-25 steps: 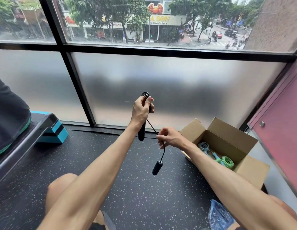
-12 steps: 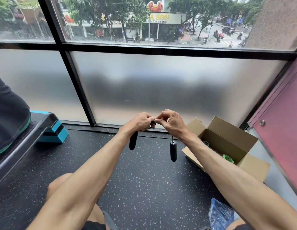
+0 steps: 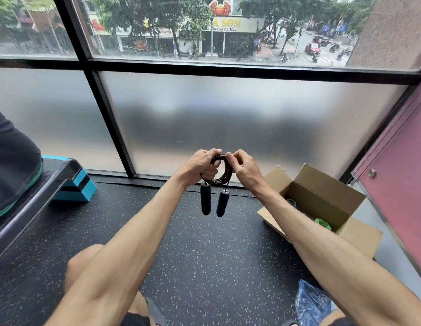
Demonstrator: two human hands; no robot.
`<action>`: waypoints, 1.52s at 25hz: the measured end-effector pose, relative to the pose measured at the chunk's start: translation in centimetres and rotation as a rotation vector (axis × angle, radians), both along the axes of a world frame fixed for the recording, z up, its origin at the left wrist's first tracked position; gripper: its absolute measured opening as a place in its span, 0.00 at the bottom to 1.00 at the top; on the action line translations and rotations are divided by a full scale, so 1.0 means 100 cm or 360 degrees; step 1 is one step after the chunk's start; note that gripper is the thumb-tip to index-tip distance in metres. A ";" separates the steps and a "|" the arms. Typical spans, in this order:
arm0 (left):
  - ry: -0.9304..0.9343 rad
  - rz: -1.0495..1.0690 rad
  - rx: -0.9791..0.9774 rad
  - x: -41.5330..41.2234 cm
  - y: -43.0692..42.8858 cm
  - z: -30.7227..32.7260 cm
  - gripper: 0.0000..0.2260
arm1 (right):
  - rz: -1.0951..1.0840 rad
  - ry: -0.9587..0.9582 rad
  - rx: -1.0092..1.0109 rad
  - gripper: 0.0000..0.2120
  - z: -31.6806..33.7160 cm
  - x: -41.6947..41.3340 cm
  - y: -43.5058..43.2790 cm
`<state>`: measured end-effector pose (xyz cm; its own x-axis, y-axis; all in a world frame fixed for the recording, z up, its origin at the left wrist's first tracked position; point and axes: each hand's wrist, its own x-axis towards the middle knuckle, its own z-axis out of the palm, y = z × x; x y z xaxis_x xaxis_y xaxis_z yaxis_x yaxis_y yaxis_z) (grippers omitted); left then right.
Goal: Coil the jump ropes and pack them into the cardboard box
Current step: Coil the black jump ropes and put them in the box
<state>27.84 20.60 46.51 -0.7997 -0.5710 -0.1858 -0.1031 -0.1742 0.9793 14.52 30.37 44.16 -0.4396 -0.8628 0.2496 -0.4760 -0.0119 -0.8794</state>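
- Flooring (image 3: 204,267) of black rubber with small white specks fills the lower part of the view, and the person's bare knees show above it.
- Behind it stands a large window with a black frame (image 3: 106,118). The lower panes (image 3: 240,128) are frosted and the upper panes show a wet street with trees and shops.
- The left hand (image 3: 201,167) is clenched around the coiled black jump rope (image 3: 226,176), which is held in the air in front of the window.
- The right hand (image 3: 244,170) pinches the top of the same coil with curled fingers.
- Its two black handles (image 3: 205,198) hang down side by side under the hands.
- The open cardboard box (image 3: 327,184) stands on the floor at the right, near a pink wall panel (image 3: 397,196). A green coiled rope (image 3: 323,223) lies inside it.
- A blue step platform (image 3: 80,187) rests at the left under the window.
- A blue plastic bag (image 3: 310,304) lies by the right knee.
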 end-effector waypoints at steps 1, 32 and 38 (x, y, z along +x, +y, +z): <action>0.0067 0.0021 0.0071 0.001 -0.001 0.001 0.24 | 0.0043 -0.0133 0.0030 0.15 -0.004 -0.001 0.000; 0.0536 0.0220 0.0897 -0.113 0.037 -0.060 0.20 | 0.0020 -0.1260 0.0277 0.31 -0.081 -0.045 0.054; 0.0189 0.0223 0.0511 -0.217 0.055 -0.111 0.19 | -0.0415 -0.1246 0.0367 0.29 -0.127 -0.130 0.075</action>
